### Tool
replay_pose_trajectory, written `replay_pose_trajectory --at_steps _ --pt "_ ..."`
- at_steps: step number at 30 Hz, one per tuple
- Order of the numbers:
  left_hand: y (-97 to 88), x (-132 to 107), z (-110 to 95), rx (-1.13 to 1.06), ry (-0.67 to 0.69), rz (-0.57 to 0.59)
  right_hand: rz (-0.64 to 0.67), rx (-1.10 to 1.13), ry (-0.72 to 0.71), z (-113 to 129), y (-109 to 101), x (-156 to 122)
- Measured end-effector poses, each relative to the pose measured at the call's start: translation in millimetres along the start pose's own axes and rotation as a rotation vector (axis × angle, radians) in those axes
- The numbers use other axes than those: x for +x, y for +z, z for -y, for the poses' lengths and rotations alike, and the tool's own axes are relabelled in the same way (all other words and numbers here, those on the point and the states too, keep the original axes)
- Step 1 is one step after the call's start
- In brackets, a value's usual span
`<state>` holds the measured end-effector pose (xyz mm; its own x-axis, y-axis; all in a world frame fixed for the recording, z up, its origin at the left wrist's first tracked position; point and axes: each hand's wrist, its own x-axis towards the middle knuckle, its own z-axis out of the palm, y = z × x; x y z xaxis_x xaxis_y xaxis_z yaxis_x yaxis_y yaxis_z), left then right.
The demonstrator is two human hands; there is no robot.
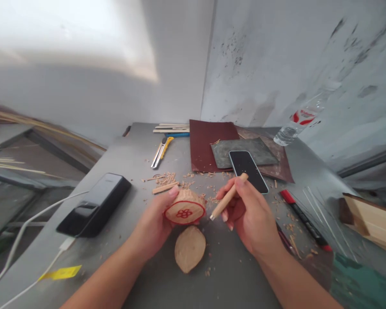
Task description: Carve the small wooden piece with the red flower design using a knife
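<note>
My left hand [154, 223] holds a rounded wooden piece [185, 207] with a red ring and a red flower drawn on its flat face. My right hand [249, 212] grips a wooden-handled carving tool [227, 197]; its small metal tip points down-left, just right of the piece. A second, plain wooden piece [189, 248] lies on the grey table [141, 163] just below the held one. Wood chips [167, 178] are scattered behind my hands.
A black power bank [94, 205] with a white cable lies at left. Behind are a utility knife [161, 151], wooden sticks [172, 127], sandpaper sheets [206, 143], a phone [247, 171] and a plastic bottle [300, 118]. Red-and-black markers [304, 219] lie at right.
</note>
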<state>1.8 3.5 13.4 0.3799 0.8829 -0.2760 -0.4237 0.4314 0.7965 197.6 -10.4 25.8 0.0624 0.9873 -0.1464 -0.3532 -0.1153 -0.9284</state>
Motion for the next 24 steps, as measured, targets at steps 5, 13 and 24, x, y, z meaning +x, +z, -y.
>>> replay_pose_trajectory --at_steps 5,13,24 --pt "-0.7 0 -8 -0.093 0.062 0.054 0.024 0.120 -0.082 8 1 0" --pt "-5.3 5 -10 -0.237 0.099 0.108 0.179 0.007 -0.155 14 1 -7" --pt "-11.4 7 -11 -0.174 0.216 0.084 0.292 -0.517 -0.232 10 5 -21"
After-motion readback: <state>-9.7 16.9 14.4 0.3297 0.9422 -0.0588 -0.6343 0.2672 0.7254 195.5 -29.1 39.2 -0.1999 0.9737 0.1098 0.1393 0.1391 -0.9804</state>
